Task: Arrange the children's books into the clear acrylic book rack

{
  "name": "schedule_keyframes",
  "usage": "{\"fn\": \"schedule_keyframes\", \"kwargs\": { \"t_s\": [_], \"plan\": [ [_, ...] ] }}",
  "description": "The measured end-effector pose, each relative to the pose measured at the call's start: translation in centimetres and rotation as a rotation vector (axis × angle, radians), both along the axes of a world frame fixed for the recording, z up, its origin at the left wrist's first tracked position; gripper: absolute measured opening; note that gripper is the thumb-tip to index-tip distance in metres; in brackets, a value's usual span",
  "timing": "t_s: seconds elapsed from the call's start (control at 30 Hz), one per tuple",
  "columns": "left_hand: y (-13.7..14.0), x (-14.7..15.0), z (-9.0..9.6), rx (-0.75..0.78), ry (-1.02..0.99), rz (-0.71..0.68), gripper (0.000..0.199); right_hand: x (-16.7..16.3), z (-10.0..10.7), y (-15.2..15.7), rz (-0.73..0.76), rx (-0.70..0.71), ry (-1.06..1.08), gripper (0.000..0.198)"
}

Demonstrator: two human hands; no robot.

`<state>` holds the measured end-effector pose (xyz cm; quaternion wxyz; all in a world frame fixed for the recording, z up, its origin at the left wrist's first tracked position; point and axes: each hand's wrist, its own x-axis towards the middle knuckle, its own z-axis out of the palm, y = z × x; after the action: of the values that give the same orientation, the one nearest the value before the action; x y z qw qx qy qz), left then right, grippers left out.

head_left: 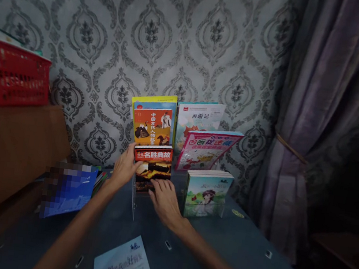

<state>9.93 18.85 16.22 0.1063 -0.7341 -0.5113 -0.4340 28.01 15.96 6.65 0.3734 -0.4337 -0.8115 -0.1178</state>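
Note:
A dark book with a red title band [153, 166] stands upright in the front left part of a clear stand [133, 201]. My left hand [124, 167] grips its upper left edge, thumb on the cover and fingers at the side. Against the lower right of the same cover rests my right hand [166, 199], fingers stretched out. Directly behind stands an orange book [152, 124], with a yellow and blue book [154, 100] at its back. To the right are a white book [198, 115], a tilted pink book [208, 152] and green books [207, 194].
A light blue book [124, 265] lies flat near the front of the dark table [232, 257]. Blue books [71, 190] lie at left beside a cardboard box [6, 150] with a red basket [10, 75] on top. A curtain [310, 126] hangs at right.

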Motion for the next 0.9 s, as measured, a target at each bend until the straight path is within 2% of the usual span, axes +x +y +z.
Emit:
{"fn": "schedule_keyframes", "kwargs": {
  "t_s": [0.27, 0.37, 0.43, 0.5, 0.57, 0.73, 0.9],
  "plan": [
    [-0.4, -0.7, -2.0, 0.084, -0.063, 0.006, 0.057, -0.1, 0.7, 0.5, -0.057, -0.038, -0.072, 0.022],
    [-1.4, -0.1, -3.0, 0.098, -0.088, 0.021, 0.037, -0.1, 1.0, 0.5, -0.058, -0.06, -0.062, 0.02],
    [-2.0, 0.3, -3.6, 0.089, -0.021, 0.012, 0.021, -0.2, 1.0, 0.5, -0.054, -0.068, -0.05, 0.019],
    [-2.4, 0.7, -4.1, 0.063, 0.098, 0.009, 0.014, -0.2, 1.0, 0.5, -0.05, -0.072, -0.042, 0.019],
    [-2.5, 0.9, -4.3, 0.034, 0.185, 0.031, 0.014, -0.2, 1.0, 0.5, -0.049, -0.072, -0.043, 0.019],
    [-2.6, 0.9, -4.5, 0.021, 0.252, 0.045, 0.018, -0.1, 1.3, 0.3, -0.059, -0.086, -0.069, 0.019],
    [-2.9, 0.7, -5.0, 0.011, 0.492, 0.0, 0.017, -0.3, 1.7, 0.3, -0.092, -0.091, -0.099, 0.018]
  ]
}}
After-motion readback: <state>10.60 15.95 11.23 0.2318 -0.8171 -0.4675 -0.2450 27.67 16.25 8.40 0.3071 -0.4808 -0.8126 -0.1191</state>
